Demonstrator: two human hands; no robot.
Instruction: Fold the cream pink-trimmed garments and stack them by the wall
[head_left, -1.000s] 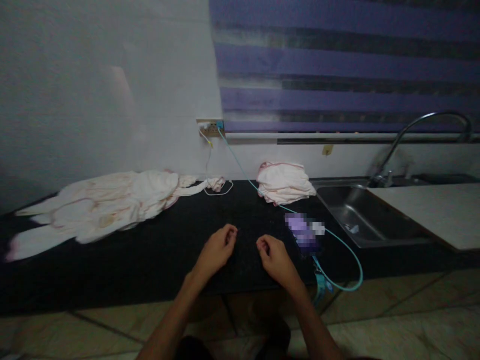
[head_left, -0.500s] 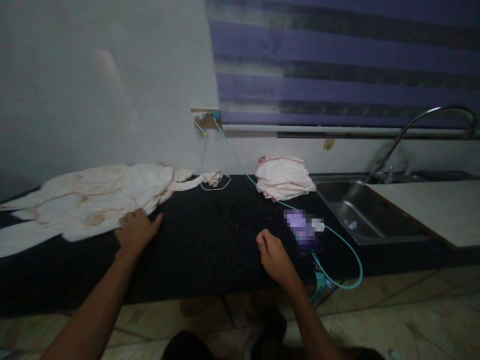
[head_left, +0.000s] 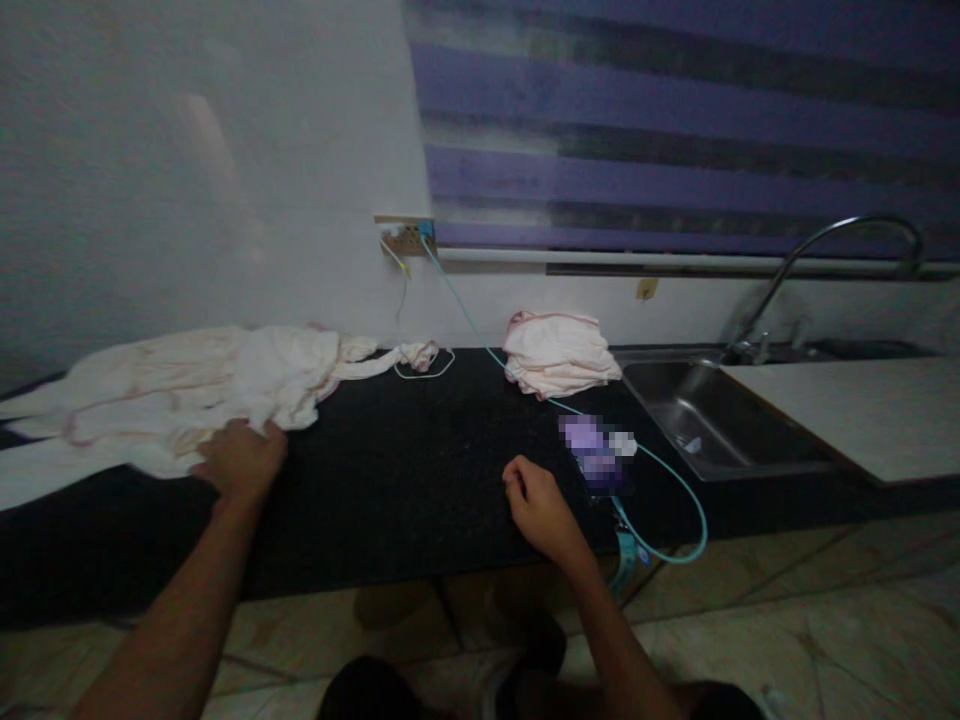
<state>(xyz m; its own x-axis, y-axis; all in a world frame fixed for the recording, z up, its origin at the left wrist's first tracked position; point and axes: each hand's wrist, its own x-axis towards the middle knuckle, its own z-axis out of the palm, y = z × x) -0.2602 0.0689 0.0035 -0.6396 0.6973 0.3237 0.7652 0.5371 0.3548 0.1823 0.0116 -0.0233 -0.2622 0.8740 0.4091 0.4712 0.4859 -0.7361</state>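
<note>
A pile of white cloth garments [head_left: 180,365] with pinkish edging and yellowish stains lies spread along the left of the black counter. My left hand [head_left: 244,455] is at its front edge, fingers bent down onto the cloth and closed on it; the fingertips are partly hidden. My right hand [head_left: 538,505] rests in a loose fist at the middle of the counter, with nothing visible in it. To its right lies a phone [head_left: 592,455], blurred out, with a teal cable [head_left: 701,520] beside it. Behind stands a folded stack of white cloth [head_left: 562,352] with pink edging.
A steel sink [head_left: 705,415] with a curved tap [head_left: 787,260] is set into the counter [head_left: 390,490] on the right, partly covered by a pale board [head_left: 832,410]. Cords run from a wall socket [head_left: 405,236]. A teal strap [head_left: 624,560] hangs over the front edge.
My left hand has moved left and slightly down along the cloth edge, its thumb drawn in closer to the fingers. The right hand keeps its loose fist. The view has shifted slightly.
</note>
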